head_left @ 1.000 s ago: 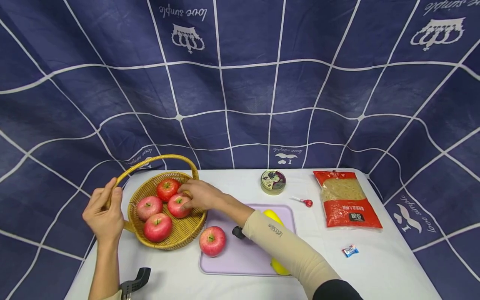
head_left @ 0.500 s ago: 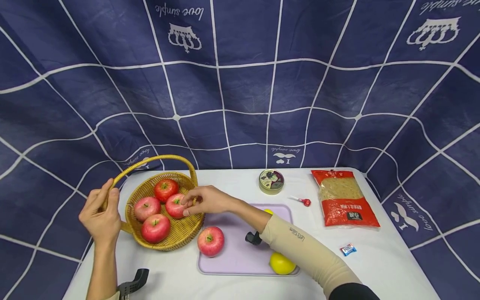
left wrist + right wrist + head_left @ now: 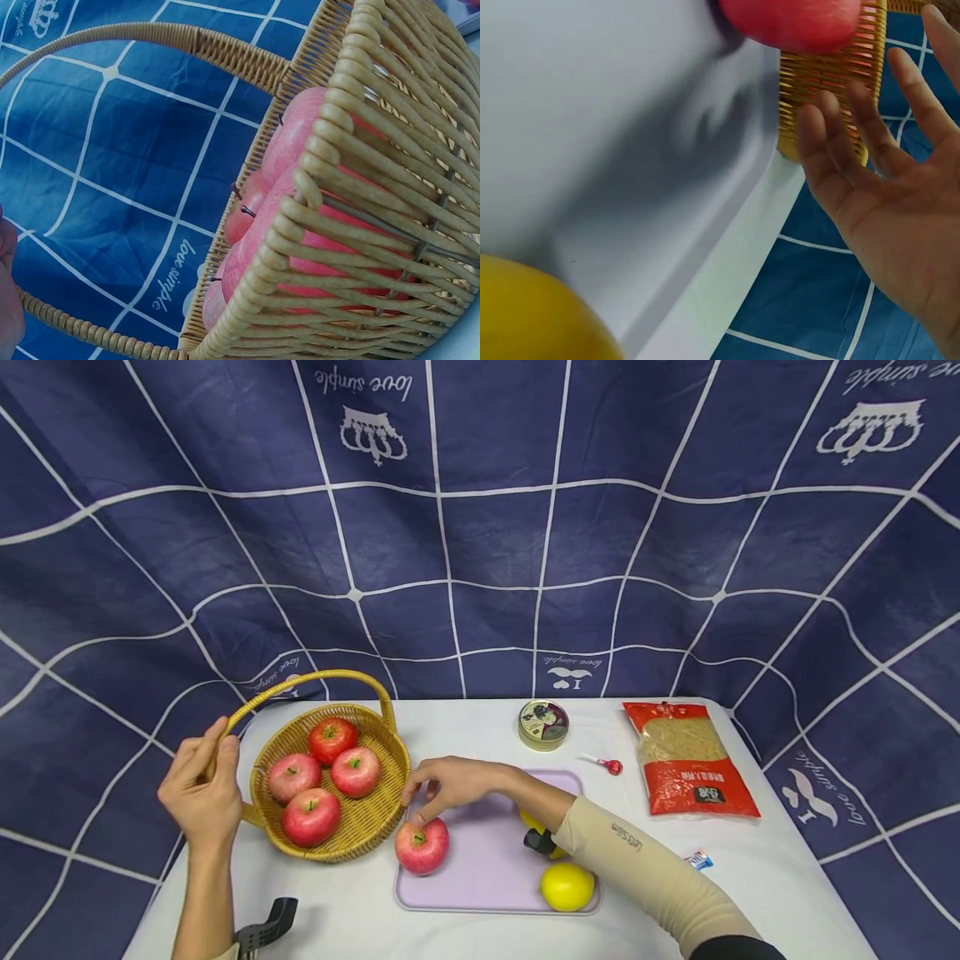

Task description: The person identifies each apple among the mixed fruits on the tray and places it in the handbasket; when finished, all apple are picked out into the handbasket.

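My left hand [image 3: 201, 787] grips the arched handle of a wicker basket [image 3: 375, 828], which stands at the left of the table with several red apples inside. In the left wrist view the apples [image 3: 259, 240] show above and through the weave. My right hand [image 3: 456, 783] hovers over the left end of a lilac tray [image 3: 480, 893], close above a lone apple [image 3: 422, 847] there. Seen from the right wrist, its fingers [image 3: 868, 124] are spread and hold nothing. At the tray's right lies a lemon [image 3: 567, 887]; another yellow fruit behind it is partly hidden by my right arm.
At the back of the white table [image 3: 465, 727] stands a round tin [image 3: 543, 725], with a lollipop [image 3: 613, 767] nearby. A red bag [image 3: 693, 760] of dry food lies at the right. A small wrapped candy [image 3: 701, 860] is partly covered by my right sleeve.
My right hand has let go of an apple in the basket, leaving it there, and moved right and toward me over the tray's apple. My left hand keeps its hold on the handle.
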The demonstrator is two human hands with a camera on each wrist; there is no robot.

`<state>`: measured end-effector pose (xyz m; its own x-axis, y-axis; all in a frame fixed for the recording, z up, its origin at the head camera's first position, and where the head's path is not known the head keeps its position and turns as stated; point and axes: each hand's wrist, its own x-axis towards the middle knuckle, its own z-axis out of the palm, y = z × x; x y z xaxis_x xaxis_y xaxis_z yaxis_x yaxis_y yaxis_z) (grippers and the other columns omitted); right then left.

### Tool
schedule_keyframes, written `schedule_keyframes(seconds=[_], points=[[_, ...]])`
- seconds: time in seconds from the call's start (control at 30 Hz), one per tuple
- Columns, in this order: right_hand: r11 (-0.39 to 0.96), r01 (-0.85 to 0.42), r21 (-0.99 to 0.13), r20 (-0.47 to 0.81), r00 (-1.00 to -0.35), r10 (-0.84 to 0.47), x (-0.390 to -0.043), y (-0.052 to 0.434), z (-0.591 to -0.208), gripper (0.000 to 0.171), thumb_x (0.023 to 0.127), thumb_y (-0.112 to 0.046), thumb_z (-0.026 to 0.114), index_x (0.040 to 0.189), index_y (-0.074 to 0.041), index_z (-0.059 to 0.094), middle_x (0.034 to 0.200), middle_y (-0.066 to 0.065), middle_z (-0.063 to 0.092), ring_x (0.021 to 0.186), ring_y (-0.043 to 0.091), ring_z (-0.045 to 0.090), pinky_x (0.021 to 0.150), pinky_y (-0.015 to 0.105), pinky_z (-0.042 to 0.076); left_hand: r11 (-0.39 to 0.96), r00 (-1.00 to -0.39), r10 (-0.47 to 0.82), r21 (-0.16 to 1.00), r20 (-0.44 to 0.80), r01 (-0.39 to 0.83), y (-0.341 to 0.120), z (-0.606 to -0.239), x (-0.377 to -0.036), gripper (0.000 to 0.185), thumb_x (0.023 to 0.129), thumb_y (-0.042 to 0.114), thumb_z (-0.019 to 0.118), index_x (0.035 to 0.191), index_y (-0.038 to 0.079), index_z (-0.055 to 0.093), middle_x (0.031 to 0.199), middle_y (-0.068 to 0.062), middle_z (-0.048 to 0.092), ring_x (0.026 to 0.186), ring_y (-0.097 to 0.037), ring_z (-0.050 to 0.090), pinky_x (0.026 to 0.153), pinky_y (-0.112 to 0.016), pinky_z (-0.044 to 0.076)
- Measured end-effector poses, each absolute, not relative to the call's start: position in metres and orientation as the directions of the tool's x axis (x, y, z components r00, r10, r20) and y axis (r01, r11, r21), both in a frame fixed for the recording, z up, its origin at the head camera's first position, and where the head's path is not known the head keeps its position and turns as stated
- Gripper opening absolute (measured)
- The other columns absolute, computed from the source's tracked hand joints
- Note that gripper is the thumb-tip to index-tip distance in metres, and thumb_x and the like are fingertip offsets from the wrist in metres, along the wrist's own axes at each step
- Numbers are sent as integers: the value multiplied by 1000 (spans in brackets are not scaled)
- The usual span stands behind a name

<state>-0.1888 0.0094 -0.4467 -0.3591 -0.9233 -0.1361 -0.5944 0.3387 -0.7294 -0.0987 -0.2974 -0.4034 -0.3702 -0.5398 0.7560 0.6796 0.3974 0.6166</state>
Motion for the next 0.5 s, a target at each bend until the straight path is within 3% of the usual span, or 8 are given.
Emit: schedule_keyframes(seconds=[0.2, 0.5], points=[[367, -583, -725, -276, -243, -930, -181, 11, -457, 53, 85, -34, 81, 133, -22, 63, 119, -13, 60, 109, 4, 54, 101, 25, 46, 392, -369, -539, 613, 757, 686, -297, -403, -99, 23, 82, -12, 72, 104, -17, 71, 79, 6, 66, 71, -4, 51, 62, -11, 36], [435, -539, -721, -371, -230, -900, -176, 12, -458, 73, 82, -36, 83, 147, -25, 52, 133, -17, 55, 119, -2, 48, 105, 20, 37, 391, -365, -541, 610, 758, 689, -298, -404, -99, 23, 82, -11, 73, 104, -17, 71, 79, 6, 66, 69, -4, 49, 61, -11, 35]])
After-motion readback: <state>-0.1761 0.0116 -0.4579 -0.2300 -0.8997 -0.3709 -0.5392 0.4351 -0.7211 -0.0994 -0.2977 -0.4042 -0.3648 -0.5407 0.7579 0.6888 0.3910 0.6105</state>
